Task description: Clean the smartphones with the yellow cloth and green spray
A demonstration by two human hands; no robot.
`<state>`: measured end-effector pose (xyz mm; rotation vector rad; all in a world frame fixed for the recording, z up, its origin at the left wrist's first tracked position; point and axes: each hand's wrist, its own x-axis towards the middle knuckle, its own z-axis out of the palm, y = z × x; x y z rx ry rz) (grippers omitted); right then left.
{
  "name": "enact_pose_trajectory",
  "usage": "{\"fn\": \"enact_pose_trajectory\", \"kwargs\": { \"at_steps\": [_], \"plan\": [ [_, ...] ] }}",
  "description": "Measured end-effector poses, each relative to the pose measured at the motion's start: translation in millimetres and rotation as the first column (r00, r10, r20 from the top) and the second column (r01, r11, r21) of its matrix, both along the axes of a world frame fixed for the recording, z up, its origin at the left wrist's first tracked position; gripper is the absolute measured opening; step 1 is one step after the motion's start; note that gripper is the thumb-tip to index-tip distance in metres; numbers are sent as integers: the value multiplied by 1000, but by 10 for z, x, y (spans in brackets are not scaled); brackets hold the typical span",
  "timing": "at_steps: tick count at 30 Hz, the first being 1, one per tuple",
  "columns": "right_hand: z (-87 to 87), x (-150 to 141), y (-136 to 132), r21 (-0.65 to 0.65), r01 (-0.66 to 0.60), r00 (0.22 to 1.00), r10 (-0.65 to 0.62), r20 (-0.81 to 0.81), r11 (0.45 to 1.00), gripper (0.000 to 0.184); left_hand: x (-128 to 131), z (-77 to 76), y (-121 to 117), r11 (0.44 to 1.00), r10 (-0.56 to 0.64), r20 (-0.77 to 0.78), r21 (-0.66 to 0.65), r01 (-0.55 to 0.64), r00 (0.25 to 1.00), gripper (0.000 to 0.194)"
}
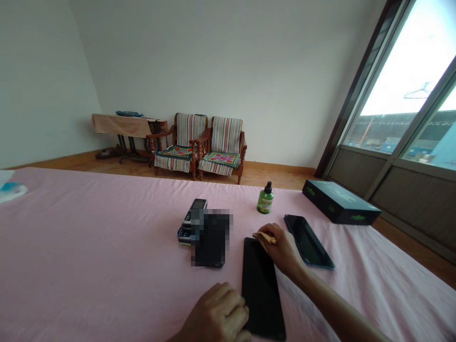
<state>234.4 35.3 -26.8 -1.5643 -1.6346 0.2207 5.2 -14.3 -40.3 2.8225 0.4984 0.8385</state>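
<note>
A black smartphone (261,289) lies face up on the pink bed sheet, its dark screen toward me. My right hand (283,247) pinches a small folded yellow cloth (266,237) at the phone's top edge. At the lower left side of the same phone, my left hand (221,313) has its fingers curled against the edge; its fingertips are partly hidden. Right of my right hand lies a second dark smartphone (309,241). To the left rest a partly pixelated black phone (213,240) and keypad phones (194,213), piled together.
A green spray bottle (265,199) with a black top stands beyond the phones. A black box (340,202) lies at the bed's right far edge. Past the bed are two wooden chairs (221,159), a cloth-covered table (121,126) and a window (392,104).
</note>
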Motion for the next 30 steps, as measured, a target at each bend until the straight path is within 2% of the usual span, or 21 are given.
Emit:
{"fn": "enact_pose_trajectory", "kwargs": {
  "at_steps": [3,6,14,21,26,30],
  "plan": [
    [-71,-42,169,3,-2,1000,2,23,1000,13,35,-42,30,1000,23,-7,8,-23,1000,12],
    [-137,-66,223,10,-29,998,29,63,1000,12,56,-72,49,999,40,-20,8,-40,999,19],
    [-124,-100,99,8,-169,972,165,165,986,40,57,-141,47,998,48,-19,51,-47,999,17],
    [-160,-69,76,1,-271,944,266,193,963,45,68,-140,47,995,58,-10,78,-57,998,12],
    [-164,-79,-5,-13,-349,922,346,175,937,54,57,-97,38,998,60,-20,31,-60,998,12],
    [-130,-101,-85,-42,-367,914,369,169,929,52,60,18,-11,992,77,-1,-100,-77,997,23]
  ]
}}
